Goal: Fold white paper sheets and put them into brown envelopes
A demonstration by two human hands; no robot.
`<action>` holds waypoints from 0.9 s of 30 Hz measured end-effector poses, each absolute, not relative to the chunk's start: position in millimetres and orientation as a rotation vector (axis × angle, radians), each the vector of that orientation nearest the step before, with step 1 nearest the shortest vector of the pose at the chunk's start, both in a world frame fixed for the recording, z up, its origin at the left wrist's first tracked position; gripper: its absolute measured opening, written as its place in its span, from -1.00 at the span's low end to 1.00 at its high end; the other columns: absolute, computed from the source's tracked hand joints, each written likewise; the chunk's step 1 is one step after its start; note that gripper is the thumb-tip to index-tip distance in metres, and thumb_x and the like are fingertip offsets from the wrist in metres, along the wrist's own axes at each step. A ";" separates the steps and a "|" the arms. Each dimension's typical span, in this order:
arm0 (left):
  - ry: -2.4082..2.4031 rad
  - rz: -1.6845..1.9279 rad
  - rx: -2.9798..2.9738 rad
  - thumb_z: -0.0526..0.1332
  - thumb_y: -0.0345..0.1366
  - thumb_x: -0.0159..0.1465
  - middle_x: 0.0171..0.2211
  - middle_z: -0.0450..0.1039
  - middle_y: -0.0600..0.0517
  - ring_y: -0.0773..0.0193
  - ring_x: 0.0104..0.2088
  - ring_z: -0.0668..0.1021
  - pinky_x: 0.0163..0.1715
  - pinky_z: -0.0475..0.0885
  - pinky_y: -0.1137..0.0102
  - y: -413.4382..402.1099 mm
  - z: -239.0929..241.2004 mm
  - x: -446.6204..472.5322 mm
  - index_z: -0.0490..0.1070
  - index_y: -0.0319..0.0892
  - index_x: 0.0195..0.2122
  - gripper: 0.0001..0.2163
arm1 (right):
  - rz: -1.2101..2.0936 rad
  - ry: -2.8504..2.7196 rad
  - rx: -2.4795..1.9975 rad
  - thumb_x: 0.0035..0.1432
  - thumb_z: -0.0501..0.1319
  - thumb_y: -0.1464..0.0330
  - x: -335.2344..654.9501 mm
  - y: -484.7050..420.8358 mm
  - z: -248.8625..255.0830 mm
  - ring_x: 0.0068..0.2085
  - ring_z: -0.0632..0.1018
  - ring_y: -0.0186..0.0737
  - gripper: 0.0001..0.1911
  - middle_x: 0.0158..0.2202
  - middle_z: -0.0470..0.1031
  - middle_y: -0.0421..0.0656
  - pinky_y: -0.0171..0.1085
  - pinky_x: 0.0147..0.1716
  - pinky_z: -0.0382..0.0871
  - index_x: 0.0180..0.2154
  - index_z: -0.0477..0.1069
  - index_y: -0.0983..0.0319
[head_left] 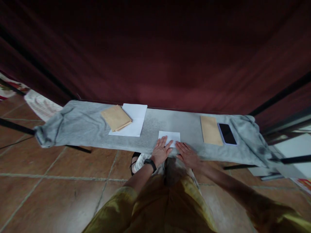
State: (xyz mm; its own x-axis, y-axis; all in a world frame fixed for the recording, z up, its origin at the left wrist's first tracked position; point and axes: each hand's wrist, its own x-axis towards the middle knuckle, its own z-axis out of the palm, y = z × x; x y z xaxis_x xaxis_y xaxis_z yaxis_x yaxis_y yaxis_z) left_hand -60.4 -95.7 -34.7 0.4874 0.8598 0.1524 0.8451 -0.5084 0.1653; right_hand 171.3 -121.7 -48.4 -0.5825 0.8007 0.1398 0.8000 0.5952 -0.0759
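A small white sheet of paper (pixel 169 134), seemingly folded, lies on the grey cloth near the front edge of the narrow bench. My left hand (pixel 161 151), with a black band on its wrist, rests flat on the paper's left and lower part, fingers stretched out. On the lower right of the paper lie the fingertips of my right hand (pixel 187 154), its fingers also extended. Neither hand grips anything. The hands hide the sheet's lower edge.
Grey cloth (pixel 167 119) covers the bench. Brown envelopes (pixel 116 118) overlap a larger white sheet (pixel 136 121) at left. Another brown envelope (pixel 211 130) and a phone (pixel 227 134) lie at right. A dark red curtain (pixel 155 64) hangs behind, and the floor is tiled.
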 end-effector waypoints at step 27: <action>1.484 0.342 2.717 -0.02 0.00 0.47 0.42 0.05 -0.25 0.02 0.43 0.13 0.39 0.03 0.02 -102.4 -35.0 -75.9 0.07 -0.24 0.40 -0.42 | -0.060 -2.291 -1.557 0.47 -0.08 0.19 123.8 -136.1 -59.3 0.39 0.20 0.02 -0.38 0.39 0.18 0.14 0.12 0.36 0.01 0.39 0.04 0.39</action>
State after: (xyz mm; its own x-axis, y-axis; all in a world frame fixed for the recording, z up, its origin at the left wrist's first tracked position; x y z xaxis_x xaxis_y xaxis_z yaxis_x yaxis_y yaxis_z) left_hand -75.9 -102.4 -35.0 0.5218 0.8341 0.1790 0.8282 -0.5456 0.1278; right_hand 123.8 -136.1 -59.3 -0.3220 0.8898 0.3234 0.9054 0.3893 -0.1694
